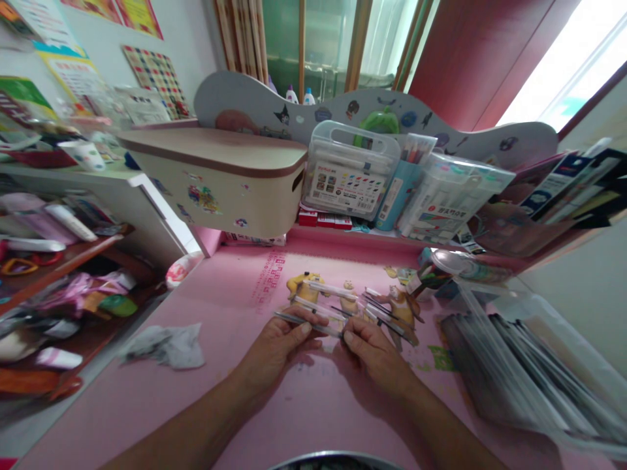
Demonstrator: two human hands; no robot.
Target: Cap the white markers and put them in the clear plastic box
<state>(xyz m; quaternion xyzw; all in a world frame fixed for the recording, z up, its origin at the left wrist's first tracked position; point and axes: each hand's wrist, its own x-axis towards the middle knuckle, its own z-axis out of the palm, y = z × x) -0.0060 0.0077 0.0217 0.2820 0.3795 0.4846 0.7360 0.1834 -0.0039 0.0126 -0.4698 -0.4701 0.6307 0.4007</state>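
Pens first: a slim grey-barrelled pen (307, 323) lies across both of my hands, low over the pink desk surface (235, 398), which is the biggest thing I see and is printed with yellow cartoon bears. On its far edge sits a large cream oval storage box with a brown lid (215, 179), stickers on its side. Beside that, to the right, stand a clear plastic marker case with a handle (349, 171), a blue pen cup (401, 189) just beside it, and another clear case of markers (448, 196) leaning on the cup. At the right a big clear plastic bag of dark pens (519, 372) lies slanted on the surface. A crumpled grey-white tissue (164, 344) lies well to the left of my hands. My left hand (279, 346) has its grip closed on the pen's left end, thumb and fingertips pinching the barrel; my right hand (369, 349) has its grip closed on the right end in the same pinch. Just beyond my fingers a small scatter of loose pens (372, 307), clear and dark, lies on the bear print, near the held one but apart from it.
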